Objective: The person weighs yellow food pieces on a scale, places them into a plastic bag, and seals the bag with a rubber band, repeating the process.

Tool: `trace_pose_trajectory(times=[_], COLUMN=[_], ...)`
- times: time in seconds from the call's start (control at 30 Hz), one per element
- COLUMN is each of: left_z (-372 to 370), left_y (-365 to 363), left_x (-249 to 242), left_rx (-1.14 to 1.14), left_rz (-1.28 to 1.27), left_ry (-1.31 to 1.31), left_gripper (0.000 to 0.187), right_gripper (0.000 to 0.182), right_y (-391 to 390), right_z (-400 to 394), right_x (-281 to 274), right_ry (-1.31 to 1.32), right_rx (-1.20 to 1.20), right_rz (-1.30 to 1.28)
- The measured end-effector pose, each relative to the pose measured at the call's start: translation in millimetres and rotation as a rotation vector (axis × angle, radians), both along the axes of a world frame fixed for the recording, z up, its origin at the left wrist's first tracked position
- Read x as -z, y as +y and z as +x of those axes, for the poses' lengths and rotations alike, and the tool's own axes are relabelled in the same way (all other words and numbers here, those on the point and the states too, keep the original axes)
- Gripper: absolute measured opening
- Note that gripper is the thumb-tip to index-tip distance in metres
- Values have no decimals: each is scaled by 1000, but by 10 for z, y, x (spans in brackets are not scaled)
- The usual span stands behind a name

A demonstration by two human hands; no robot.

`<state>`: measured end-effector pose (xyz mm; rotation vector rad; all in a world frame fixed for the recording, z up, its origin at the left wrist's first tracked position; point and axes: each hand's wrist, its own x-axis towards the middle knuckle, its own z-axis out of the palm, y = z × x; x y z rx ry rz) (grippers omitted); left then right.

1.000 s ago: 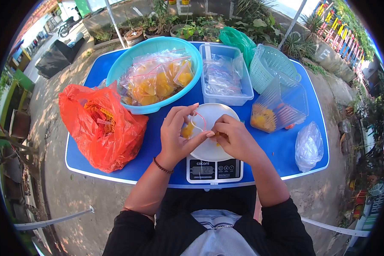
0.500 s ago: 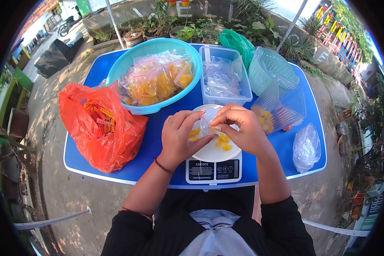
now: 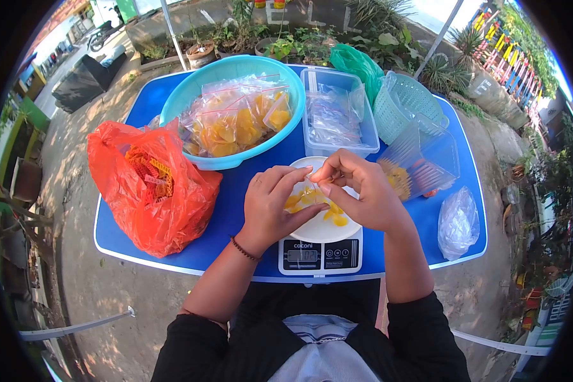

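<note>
A small clear zip bag (image 3: 303, 193) is between my two hands, over the white plate (image 3: 312, 234) on the kitchen scale (image 3: 320, 256). My left hand (image 3: 268, 202) closes on the bag's left side, thumb below and fingertips above. At the bag's upper edge, my right hand (image 3: 367, 191) pinches with thumb and index finger; the fingers cover part of the bag. Yellow chip-like pieces (image 3: 335, 218) lie on the plate, and more yellow shows through or beneath the bag. The scale's lit display (image 3: 302, 256) faces me.
A turquoise basin (image 3: 213, 163) of filled bags stands back left, behind a red plastic bag (image 3: 165, 223) of orange pieces. Behind the plate is a clear tub (image 3: 340, 149) of plastic bags. At right are a tilted clear container (image 3: 436, 149), a pale green basket (image 3: 401, 102) and a bagged bundle (image 3: 458, 223).
My right hand's fingertips have shifted slightly up and left along the bag's top edge, closer to my left fingertips. The left hand stays on the bag, almost in place.
</note>
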<state>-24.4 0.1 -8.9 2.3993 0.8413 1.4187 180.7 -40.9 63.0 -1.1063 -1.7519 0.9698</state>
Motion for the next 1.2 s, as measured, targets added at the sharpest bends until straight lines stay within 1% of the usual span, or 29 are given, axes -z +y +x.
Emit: trace_pose_trajectory(times=[0.1, 0.2, 0.3, 0.4, 0.5, 0.6, 0.67, 0.7, 0.8, 0.9, 1.0, 1.1, 1.2], left_z=[0, 0, 5, -6, -25, -48, -83, -102, -101, -42, -29, -24, -26], left_y=[-6, -9, -5, 0, 0, 17, 44, 50, 64, 85, 64, 68, 52], left_x=[-11, -23, -29, -47, -61, -41, -17, -12, -3, 26, -5, 9, -18], left_rx=[-1, 3, 11, -2, -56, -71, -63, -52, -65, -68, -64, -47, -55], left_rz=[-7, -14, 5, -11, -78, -159, -212, -238, -223, -178, -185, -188, -189], left_ry=[-13, -5, -25, -50, -137, -264, -348, -345, -335, -391, -368, -377, -359], left_gripper=[65, 65, 65, 68, 68, 63, 58, 57, 55, 59, 58, 58, 58], right_gripper=[17, 16, 13, 14, 22, 25, 24, 24, 21, 22, 23, 32, 44], right_y=[-26, -47, -95, -91, 5, -98, -165, -184, -210, -127, -75, -190, -299], right_z=[-30, -82, -136, -144, -41, -123, -258, -307, -354, -259, -41, 114, 247], right_x=[-15, -18, -75, -71, 77, 144, 268, 317, 369, 449, 405, 146, 105], right_ry=[35, 14, -112, -97, -206, -531, -574, -594, -611, -676, -694, -610, -550], right_rx=[20, 133, 200, 207, 291, 223, 152, 114, 15, 61, 122, 86, 29], right_rz=[64, -5, 110, 281, 455, 296, 346, 370, 281, 245, 343, 150, 60])
